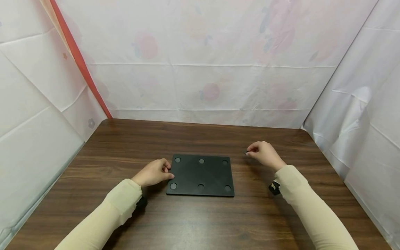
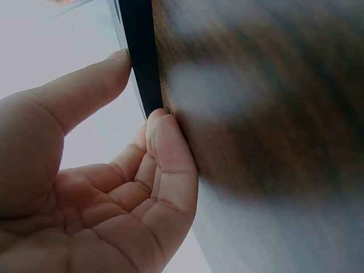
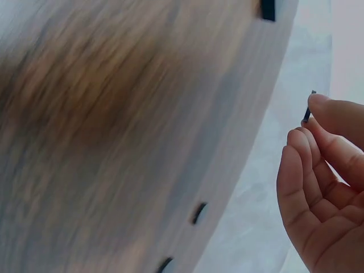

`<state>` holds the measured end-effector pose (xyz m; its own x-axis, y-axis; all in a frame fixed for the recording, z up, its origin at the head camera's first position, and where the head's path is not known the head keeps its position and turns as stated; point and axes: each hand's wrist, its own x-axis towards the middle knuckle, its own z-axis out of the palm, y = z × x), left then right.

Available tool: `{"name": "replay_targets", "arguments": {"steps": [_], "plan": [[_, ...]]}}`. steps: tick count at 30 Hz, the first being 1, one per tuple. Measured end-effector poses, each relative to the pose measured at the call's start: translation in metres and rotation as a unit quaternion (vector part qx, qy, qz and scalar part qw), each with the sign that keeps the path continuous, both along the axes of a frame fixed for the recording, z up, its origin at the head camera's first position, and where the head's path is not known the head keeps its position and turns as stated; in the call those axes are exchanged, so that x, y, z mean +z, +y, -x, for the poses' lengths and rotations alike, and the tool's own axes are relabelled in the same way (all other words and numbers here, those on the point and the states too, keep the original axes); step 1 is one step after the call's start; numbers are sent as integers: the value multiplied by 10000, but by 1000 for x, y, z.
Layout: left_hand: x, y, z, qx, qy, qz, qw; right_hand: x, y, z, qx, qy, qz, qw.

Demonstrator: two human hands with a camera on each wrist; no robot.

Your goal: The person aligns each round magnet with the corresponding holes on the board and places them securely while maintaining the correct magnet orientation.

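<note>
A flat black rectangular board [image 1: 200,175] lies on the table, with several round spots along its two long sides. Some spots look lighter grey than others; whether each is a hollow or a filled one I cannot tell. My left hand [image 1: 154,172] holds the board's left edge, the thumb [image 2: 96,85] on its upper face and curled fingers [image 2: 173,148] against its side near the table. Off to the right of the board, my right hand [image 1: 264,153] is raised over the table. Between thumb and index finger it pinches a small thin dark disc [image 3: 308,108], seen nearly edge-on.
Two small dark pieces [image 3: 199,213] lie on the wooden tabletop [image 1: 200,222] in the right wrist view. White patterned cloth [image 1: 200,86] hangs behind the table and along both sides. A black band device [image 1: 274,188] sits under the right sleeve.
</note>
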<state>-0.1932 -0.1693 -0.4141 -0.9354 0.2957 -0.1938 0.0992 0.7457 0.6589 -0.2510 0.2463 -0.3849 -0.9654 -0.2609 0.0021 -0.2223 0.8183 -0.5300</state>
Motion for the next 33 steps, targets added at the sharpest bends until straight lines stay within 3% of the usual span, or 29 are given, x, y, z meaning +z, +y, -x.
{"name": "replay_targets", "arguments": {"steps": [17,33], "plan": [[2,1,-2,7,-12,-46,10000,15,-44,-26,716,134,299,9969],[0,0,0,-13,7,-27,10000,13,-84,-45,1392,271,459,9888]]}}
